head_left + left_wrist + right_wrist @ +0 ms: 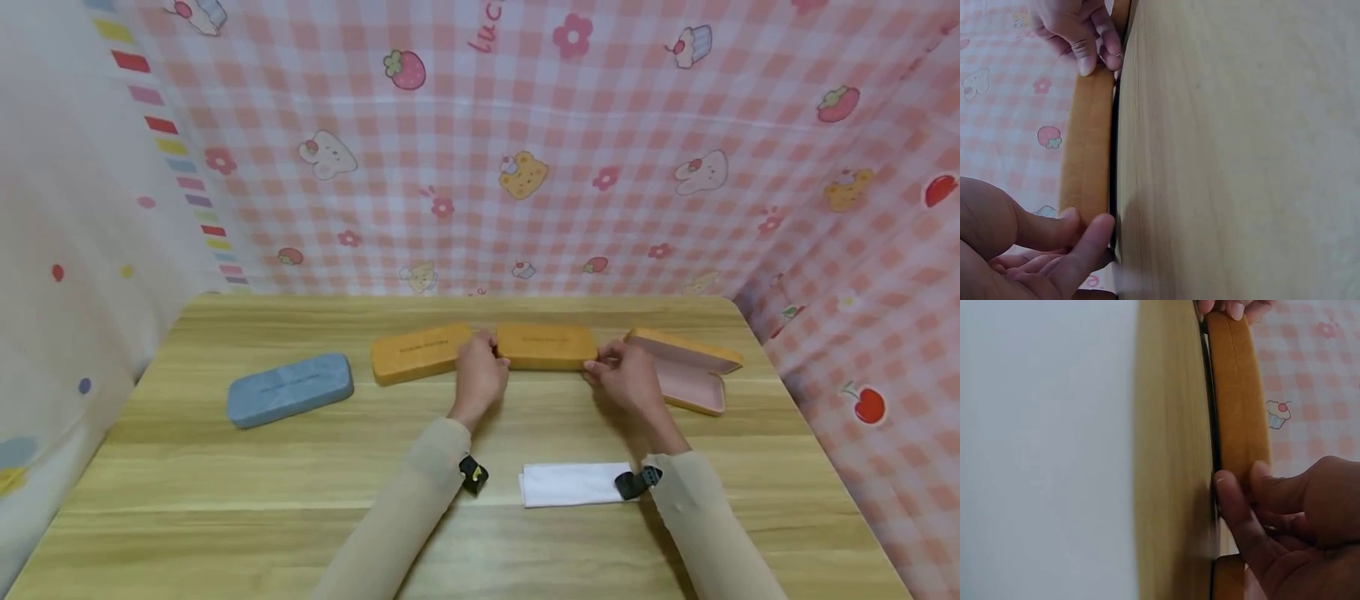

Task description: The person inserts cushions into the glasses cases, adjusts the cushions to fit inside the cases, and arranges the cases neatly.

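A closed orange glasses case [547,347] with small dark lettering on its lid lies crosswise between both hands. My left hand [480,372] pinches its left end; in the left wrist view the thumb and a finger [1094,240] meet at the case's end. The right hand [628,377] grips the opposite end, its thumb on the side of the case and a fingertip low by the table [1172,487]. Just left of my left hand sits a second closed orange case [422,354]. Beside my right hand an orange case with a pink lining [688,385] stands with its lid up.
A blue glasses case [290,390], closed, lies farther left. In front of the hands is a folded white cloth [573,485], partly under the right wrist's camera in the head view. A pink checked curtain [465,167] hangs behind the table.
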The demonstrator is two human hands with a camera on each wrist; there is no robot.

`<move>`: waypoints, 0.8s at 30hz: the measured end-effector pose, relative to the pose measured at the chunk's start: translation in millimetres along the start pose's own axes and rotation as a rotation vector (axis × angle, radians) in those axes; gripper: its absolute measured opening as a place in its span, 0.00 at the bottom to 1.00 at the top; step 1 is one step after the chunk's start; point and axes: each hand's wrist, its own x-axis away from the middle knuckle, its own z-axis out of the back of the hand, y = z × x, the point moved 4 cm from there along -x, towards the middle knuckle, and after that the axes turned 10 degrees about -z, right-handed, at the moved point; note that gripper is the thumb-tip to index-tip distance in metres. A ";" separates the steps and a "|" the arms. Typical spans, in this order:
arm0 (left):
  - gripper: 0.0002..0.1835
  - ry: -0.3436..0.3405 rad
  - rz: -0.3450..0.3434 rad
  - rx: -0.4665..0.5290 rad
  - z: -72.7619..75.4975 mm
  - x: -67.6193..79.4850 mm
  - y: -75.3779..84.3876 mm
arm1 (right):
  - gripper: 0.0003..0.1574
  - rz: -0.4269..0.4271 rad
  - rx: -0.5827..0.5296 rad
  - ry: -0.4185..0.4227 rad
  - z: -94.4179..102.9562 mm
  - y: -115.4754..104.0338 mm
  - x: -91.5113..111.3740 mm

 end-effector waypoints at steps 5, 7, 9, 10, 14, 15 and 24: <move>0.08 -0.031 -0.027 -0.059 -2.4 0.1 0.1 | 0.20 0.032 0.094 -0.017 0.8 -4.8 5.3; 0.07 -0.050 -0.027 -0.057 -2.0 0.8 -0.1 | 0.22 0.036 0.106 -0.033 0.3 -7.2 7.1; 0.06 -0.068 -0.034 -0.061 -1.3 1.6 0.9 | 0.23 0.035 0.122 -0.033 0.9 -8.7 8.6; 0.07 -0.078 -0.036 -0.061 -0.8 2.1 1.1 | 0.23 0.038 0.126 -0.035 0.9 -9.8 9.1; 0.17 -0.117 -0.028 -0.034 -0.5 5.7 2.9 | 0.21 0.068 0.157 -0.039 2.3 -12.3 10.9; 0.20 -0.123 -0.023 -0.025 -0.5 6.9 3.4 | 0.20 0.075 0.160 -0.045 2.7 -12.4 11.3; 0.34 -0.124 -0.054 0.024 12.6 17.9 9.9 | 0.38 0.037 0.119 -0.171 9.3 -11.5 20.6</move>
